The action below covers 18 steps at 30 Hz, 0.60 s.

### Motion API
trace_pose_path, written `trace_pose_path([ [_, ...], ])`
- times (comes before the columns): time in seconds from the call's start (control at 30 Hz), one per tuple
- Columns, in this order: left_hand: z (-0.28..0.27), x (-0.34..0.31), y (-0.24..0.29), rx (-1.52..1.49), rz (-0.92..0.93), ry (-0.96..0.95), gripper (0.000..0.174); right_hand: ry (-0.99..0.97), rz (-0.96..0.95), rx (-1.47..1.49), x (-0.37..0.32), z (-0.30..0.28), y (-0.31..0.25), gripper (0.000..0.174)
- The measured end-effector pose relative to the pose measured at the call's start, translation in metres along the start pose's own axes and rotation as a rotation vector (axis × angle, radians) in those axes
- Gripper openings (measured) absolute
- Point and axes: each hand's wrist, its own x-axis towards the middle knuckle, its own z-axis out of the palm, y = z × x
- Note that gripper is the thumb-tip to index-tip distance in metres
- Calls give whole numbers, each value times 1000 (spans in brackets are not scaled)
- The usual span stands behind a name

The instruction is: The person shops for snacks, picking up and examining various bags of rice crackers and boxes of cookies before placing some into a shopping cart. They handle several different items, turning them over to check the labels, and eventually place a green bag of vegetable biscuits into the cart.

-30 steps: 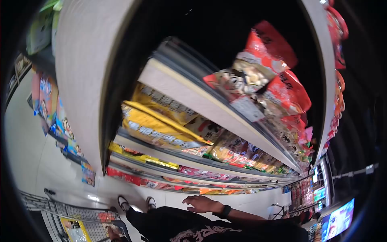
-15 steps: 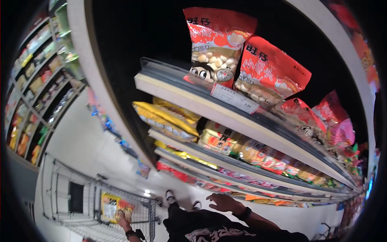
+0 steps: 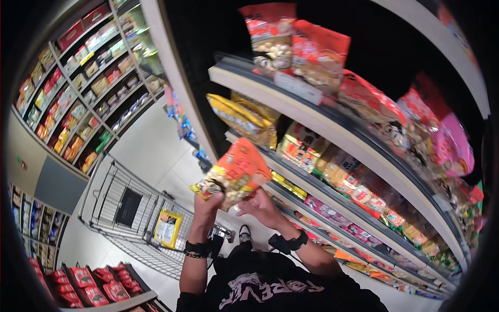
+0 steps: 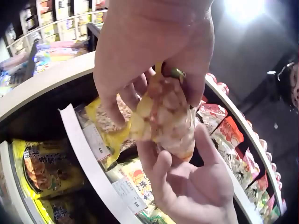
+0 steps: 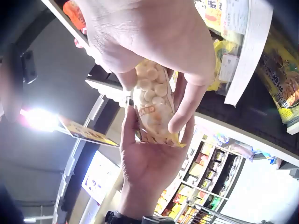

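Head cam: I have the bag [image 3: 238, 171] between both hands, above the floor, in front of the shelf [image 3: 291, 106]. Left hand [image 3: 207, 205] grips its lower-left corner; right hand [image 3: 264, 210] grips the lower right side, thumb and fingers on opposite sides. Both in contact, so neither is nearer. Bag tilts, red end up and right, away from my left fingers. Cart [image 3: 127, 207] lies on my left side, nearer the left hand.

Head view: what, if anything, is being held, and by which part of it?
An orange snack bag, held near its lower edge, left hand and right hand on opposite sides.
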Motion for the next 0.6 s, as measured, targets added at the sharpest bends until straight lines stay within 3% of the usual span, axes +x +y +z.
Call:
trace_pose_path([
  [0.07, 20, 8, 10, 188, -14, -116, 57, 158, -15, 138, -7, -6, -14, 50],
  [0.13, 39, 19, 35, 333, 29, -262, 51, 229, -68, 51, -18, -18, -20, 48],
  [0.17, 53, 25, 48, 363, 137, -351, 57, 284, -107, -32, -25, -25, -23, 47],
  [0.23, 64, 40, 71, 695, 181, -514, 74, 324, -137, -121, -33, -28, -32, 44],
  [0.3, 88, 46, 86, 753, 165, -592, 77, 418, -313, -336, -36, -25, -40, 41],
  [0.37, 99, 54, 96, 810, 148, -672, 80, 408, -348, -400, -39, -16, -59, 39],
  [0.43, 103, 62, 98, 967, 115, -804, 72, 398, -316, -428, -42, -8, -74, 41],
  [0.47, 107, 61, 104, 920, 129, -754, 62, 393, -282, -398, -45, -3, -84, 43],
  [0.6, 113, 68, 144, 992, 318, -685, 65, 399, -480, -364, -50, 8, -108, 34],
])
